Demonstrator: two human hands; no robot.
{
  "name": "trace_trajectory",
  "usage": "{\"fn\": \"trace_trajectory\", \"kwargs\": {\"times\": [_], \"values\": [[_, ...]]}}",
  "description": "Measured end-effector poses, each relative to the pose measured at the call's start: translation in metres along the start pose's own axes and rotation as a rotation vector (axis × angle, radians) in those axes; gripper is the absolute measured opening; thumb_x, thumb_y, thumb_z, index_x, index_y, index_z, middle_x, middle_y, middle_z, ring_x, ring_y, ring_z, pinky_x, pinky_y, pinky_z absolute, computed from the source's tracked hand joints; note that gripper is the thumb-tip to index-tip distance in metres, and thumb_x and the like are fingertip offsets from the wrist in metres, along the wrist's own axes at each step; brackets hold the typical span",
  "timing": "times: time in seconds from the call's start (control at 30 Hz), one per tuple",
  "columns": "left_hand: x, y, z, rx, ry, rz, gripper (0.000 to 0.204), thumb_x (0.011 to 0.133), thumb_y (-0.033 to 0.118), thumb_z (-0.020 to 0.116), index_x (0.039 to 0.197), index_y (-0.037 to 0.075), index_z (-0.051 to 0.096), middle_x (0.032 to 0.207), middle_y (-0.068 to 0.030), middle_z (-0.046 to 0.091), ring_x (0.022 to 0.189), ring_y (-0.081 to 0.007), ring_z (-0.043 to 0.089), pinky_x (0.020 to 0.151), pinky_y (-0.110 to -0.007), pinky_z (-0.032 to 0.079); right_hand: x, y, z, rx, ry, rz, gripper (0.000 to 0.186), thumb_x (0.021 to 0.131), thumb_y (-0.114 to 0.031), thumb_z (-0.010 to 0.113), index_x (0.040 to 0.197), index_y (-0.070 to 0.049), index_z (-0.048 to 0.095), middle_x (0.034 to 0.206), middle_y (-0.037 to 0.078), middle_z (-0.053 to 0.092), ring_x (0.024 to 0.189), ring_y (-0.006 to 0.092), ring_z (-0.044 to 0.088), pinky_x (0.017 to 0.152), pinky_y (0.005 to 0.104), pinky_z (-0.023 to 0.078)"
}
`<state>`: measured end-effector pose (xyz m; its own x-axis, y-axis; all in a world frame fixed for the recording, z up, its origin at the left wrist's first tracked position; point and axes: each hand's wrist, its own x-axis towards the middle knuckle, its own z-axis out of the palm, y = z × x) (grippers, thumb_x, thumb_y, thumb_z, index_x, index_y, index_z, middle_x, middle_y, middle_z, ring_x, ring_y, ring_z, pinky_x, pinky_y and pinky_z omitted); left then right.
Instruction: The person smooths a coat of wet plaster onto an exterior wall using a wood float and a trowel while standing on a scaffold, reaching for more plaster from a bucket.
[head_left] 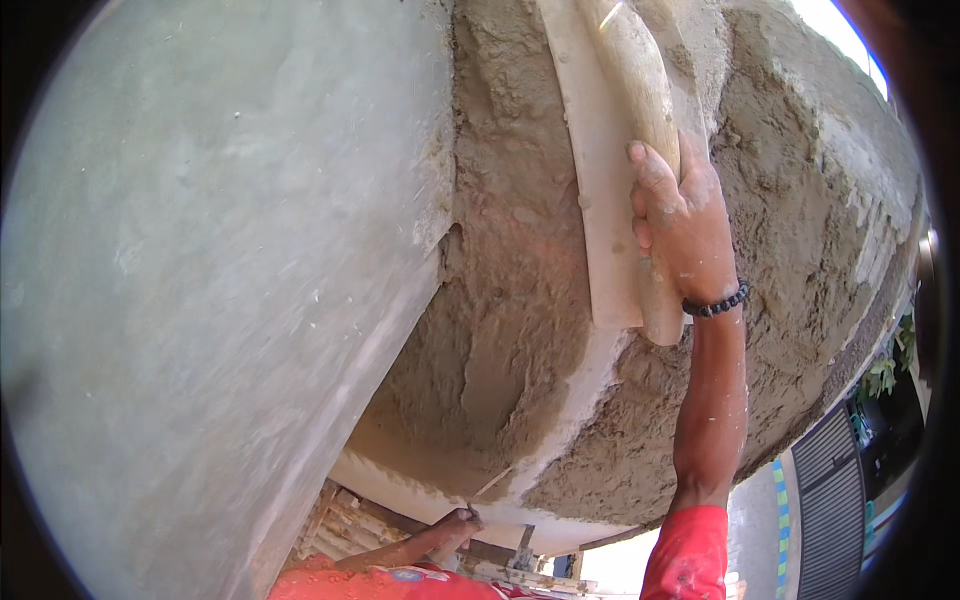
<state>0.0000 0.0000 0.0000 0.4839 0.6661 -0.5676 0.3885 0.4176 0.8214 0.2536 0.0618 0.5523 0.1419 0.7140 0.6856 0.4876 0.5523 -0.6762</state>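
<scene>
My right hand (pixel 690 225) is wrapped round the rounded wooden handle (pixel 648 85) of a long, flat plastering float (pixel 605 240). The float lies along a surface of wet grey-brown mortar (pixel 510 260), over a paler strip running through it. A dark bead bracelet circles my right wrist. Low in the picture, my left hand (pixel 458 527) is closed near the mortar's lower edge. A thin, pale, pointed piece (pixel 492 483) sticks up beside its fingers; what it belongs to is too small to tell.
A smooth grey wall face (pixel 220 220) fills the left side, its edge meeting the rough mortar. Stacked wooden pieces (pixel 370 525) lie below, near my left arm. Lower right, a dark ribbed gate (pixel 828 500) and a paved ground strip show far below.
</scene>
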Motion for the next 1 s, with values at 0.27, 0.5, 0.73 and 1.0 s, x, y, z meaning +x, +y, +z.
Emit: {"fn": "trace_trajectory", "kwargs": {"times": [0.27,0.5,0.73,1.0], "values": [[-0.02,0.046,0.002,-0.049,0.065,-0.029,0.03,0.084,0.032,0.066,0.086,0.005,0.055,0.06,-0.001,0.049,0.045,-0.011,0.049,0.039,-0.028,0.042,-0.048,0.06,-0.001,-0.268,-0.1,-0.102,0.044,0.091,-0.033,0.059,0.112,0.002,0.044,0.083,0.026,0.057,0.072,0.0413,0.059,0.062,0.0463,0.047],[-0.008,0.028,0.007,-0.023,0.063,-0.017,0.033,0.082,0.034,0.067,0.087,0.003,0.058,0.063,-0.001,0.05,0.048,-0.0114,0.051,0.043,-0.027,0.045,-0.084,0.083,-0.016,-0.433,-0.3,-0.038,0.047,0.091,-0.033,0.059,0.118,-0.001,0.039,0.086,0.033,0.058,0.084,0.0509,0.056,0.068,0.0546,0.044],[-0.018,0.026,0.004,-0.039,0.065,-0.027,0.034,0.082,0.036,0.067,0.087,0.003,0.058,0.066,-0.002,0.051,0.05,-0.0123,0.052,0.044,-0.028,0.045,-0.134,0.142,-0.041,-0.654,-0.395,-0.077,0.062,0.088,-0.035,0.061,0.127,0.006,0.038,0.093,0.033,0.059,0.076,0.0501,0.056,0.068,0.0529,0.046],[-0.039,0.014,-0.003,-0.103,0.131,0.001,0.027,0.084,0.028,0.069,0.083,0.003,0.058,0.065,-0.0024,0.052,0.048,-0.0121,0.052,0.041,-0.027,0.044,-0.208,0.213,-0.054,-0.676,-0.421,0.037,0.058,0.086,-0.031,0.062,0.126,0.005,0.041,0.098,0.031,0.059,0.079,0.0497,0.056,0.069,0.0533,0.045]]}}
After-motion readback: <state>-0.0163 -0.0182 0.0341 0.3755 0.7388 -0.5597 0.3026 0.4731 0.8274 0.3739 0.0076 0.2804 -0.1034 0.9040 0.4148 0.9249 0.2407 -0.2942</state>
